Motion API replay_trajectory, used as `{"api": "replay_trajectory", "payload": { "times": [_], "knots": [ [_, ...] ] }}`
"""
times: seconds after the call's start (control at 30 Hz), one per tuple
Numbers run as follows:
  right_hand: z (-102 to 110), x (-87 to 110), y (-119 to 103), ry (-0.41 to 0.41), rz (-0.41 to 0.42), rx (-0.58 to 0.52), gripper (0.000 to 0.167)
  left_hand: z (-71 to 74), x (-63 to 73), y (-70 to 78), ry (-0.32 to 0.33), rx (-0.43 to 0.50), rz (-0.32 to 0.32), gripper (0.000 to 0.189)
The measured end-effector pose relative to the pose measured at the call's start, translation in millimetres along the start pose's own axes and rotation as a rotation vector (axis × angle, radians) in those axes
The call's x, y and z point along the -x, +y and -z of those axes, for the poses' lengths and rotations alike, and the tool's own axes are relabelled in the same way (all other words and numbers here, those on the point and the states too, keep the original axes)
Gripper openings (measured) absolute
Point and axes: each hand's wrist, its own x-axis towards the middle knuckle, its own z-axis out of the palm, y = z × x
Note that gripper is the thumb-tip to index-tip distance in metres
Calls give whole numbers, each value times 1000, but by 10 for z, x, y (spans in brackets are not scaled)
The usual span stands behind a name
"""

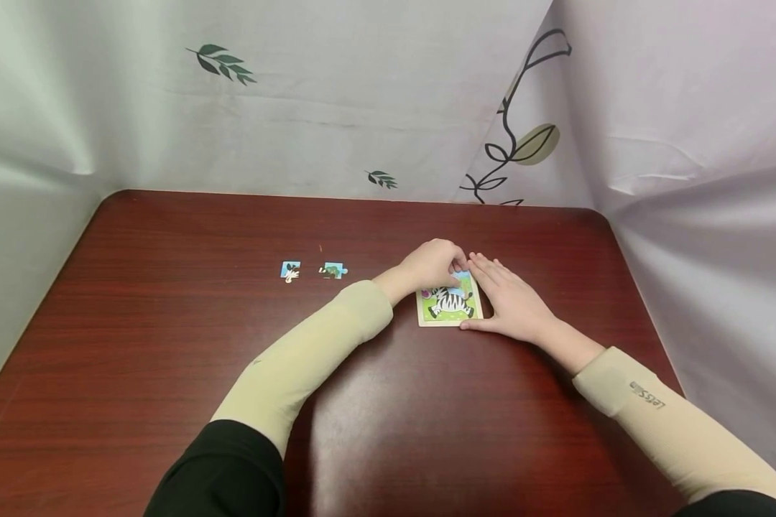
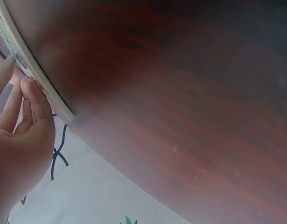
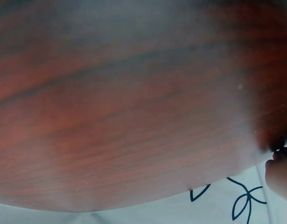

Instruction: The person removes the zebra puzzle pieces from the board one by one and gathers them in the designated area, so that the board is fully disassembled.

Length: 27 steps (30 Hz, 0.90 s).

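A zebra jigsaw puzzle (image 1: 451, 305) in a pale frame lies right of the table's middle. My left hand (image 1: 435, 262) reaches over its far side with bent fingers. Thumb and fingertips pinch a light blue puzzle piece at the far part of the picture, mostly hidden under the hand. In the left wrist view, the left hand (image 2: 26, 126) has its fingertips right at the face of the puzzle, seen edge-on. My right hand (image 1: 514, 301) lies along the frame's right side, fingers straight, thumb spread at the near corner. The right wrist view catches only some fingers (image 3: 279, 172).
Two loose puzzle pieces lie left of the puzzle: one blue with black and white (image 1: 289, 271), one blue and green (image 1: 333, 271). The dark red wooden table (image 1: 168, 345) meets a pale curtain (image 1: 336, 93) with leaf prints at its back and sides.
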Motion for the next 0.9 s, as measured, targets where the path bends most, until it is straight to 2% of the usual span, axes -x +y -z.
{"api": "replay_trajectory", "payload": {
  "times": [0.4,0.67,0.8,0.9],
  "knots": [
    [-1,-4,-5,-15,-5,6,120,51,76,-23,8,10,4,22],
    [5,2,-8,-14,-2,15,120,44,73,-12,4,-30,-8,22],
    [6,2,-11,-18,-2,16,119,41,70,-6,18,-28,7,23],
    [4,-1,-4,-17,1,17,118,40,87,-5,33,10,28,21]
  ]
}}
